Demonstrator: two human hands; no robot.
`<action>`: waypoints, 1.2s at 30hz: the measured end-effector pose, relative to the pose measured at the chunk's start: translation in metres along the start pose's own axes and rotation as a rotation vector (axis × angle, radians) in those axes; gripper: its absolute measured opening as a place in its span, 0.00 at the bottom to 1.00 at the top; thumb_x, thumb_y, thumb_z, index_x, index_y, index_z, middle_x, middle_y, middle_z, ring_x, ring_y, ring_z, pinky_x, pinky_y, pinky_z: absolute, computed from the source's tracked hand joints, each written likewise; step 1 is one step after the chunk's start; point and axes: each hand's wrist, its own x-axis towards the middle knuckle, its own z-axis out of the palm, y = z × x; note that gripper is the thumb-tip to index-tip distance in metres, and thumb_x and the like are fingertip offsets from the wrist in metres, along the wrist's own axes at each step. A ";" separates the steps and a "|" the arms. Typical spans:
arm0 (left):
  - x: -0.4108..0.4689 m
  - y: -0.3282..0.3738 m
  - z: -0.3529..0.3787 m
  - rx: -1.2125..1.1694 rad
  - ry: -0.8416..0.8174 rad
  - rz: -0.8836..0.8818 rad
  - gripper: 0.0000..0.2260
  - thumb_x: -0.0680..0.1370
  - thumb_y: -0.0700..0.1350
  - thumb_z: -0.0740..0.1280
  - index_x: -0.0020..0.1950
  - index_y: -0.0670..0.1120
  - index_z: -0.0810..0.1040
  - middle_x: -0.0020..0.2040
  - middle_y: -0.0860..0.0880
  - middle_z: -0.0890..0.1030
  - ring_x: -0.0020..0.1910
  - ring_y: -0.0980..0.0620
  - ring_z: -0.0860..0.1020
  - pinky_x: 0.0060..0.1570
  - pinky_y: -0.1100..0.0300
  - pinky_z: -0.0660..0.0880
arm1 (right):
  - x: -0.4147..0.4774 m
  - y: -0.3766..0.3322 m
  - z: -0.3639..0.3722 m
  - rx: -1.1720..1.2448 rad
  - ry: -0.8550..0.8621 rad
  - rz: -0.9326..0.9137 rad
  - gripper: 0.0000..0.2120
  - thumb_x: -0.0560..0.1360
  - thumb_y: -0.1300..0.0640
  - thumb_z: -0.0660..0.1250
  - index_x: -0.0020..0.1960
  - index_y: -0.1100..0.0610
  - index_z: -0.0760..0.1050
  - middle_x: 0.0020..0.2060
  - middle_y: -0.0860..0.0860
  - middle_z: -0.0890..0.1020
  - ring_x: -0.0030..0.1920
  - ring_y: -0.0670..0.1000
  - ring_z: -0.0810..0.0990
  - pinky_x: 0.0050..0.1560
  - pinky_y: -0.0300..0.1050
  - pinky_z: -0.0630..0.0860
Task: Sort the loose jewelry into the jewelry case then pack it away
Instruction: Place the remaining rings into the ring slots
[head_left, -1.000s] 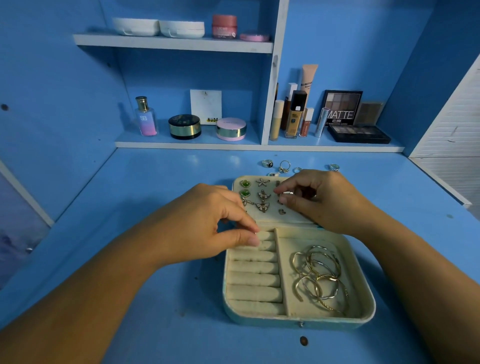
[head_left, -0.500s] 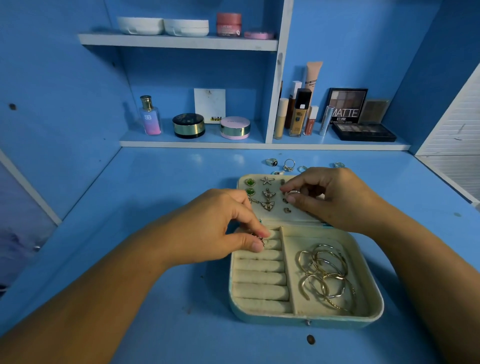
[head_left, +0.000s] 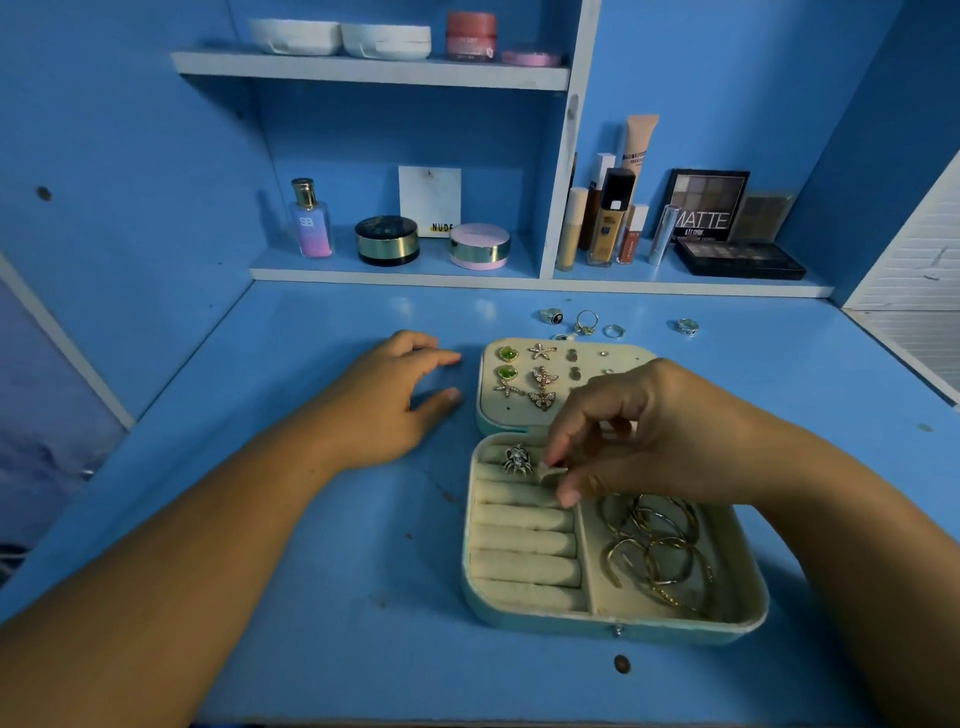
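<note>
The right grip (head_left: 639, 431) hangs over the far end of the jewelry case (head_left: 613, 621). Its thumb and forefinger are pinched together on a small ring (head_left: 551, 472), silvery and too tiny to make out further. Directly beneath that pinch run the ring rolls (head_left: 524, 540). Just to its left, a jewelled ring (head_left: 517, 460) sits wedged in the top slot. The left grip (head_left: 384, 400) lies loose-fingered on the worktop (head_left: 363, 597), holding nothing. It rests just beside the left edge of the lid (head_left: 631, 358), well clear of the working pinch.

The step in hand looks like seating this ring in a slot. To do it well, I'd turn the band edge-on to the gap and press it straight down between two rolls until the padding holds it. The pinch should stay off the jewelled neighbour so that one isn't knocked loose. The case may scoot under pressure, so bringing the idle grip over to steady its side would help.

Bangles (head_left: 654, 551) lie below the right wrist, and earrings (head_left: 530, 374) are pinned in the lid beyond the knuckles. Loose rings (head_left: 587, 322) wait on the worktop farther off, so plenty remains.
</note>
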 end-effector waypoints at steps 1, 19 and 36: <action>0.000 0.001 0.000 0.010 -0.004 -0.012 0.21 0.79 0.54 0.65 0.71 0.51 0.72 0.71 0.50 0.67 0.71 0.52 0.67 0.69 0.62 0.60 | 0.000 0.001 0.000 -0.023 0.008 0.008 0.10 0.64 0.57 0.78 0.44 0.52 0.83 0.37 0.42 0.83 0.39 0.42 0.81 0.41 0.31 0.73; 0.001 0.003 -0.001 0.050 -0.017 -0.025 0.22 0.79 0.56 0.63 0.72 0.52 0.70 0.71 0.50 0.66 0.72 0.51 0.65 0.72 0.57 0.60 | 0.004 0.007 0.008 -0.204 0.004 -0.019 0.07 0.67 0.51 0.76 0.45 0.49 0.84 0.40 0.43 0.83 0.44 0.44 0.82 0.45 0.46 0.79; 0.002 0.007 0.000 0.057 0.018 -0.035 0.21 0.78 0.54 0.65 0.71 0.51 0.72 0.68 0.50 0.69 0.69 0.50 0.67 0.70 0.57 0.62 | 0.012 0.112 -0.066 -0.440 0.684 0.601 0.14 0.77 0.53 0.66 0.62 0.52 0.76 0.58 0.56 0.76 0.50 0.53 0.75 0.53 0.43 0.70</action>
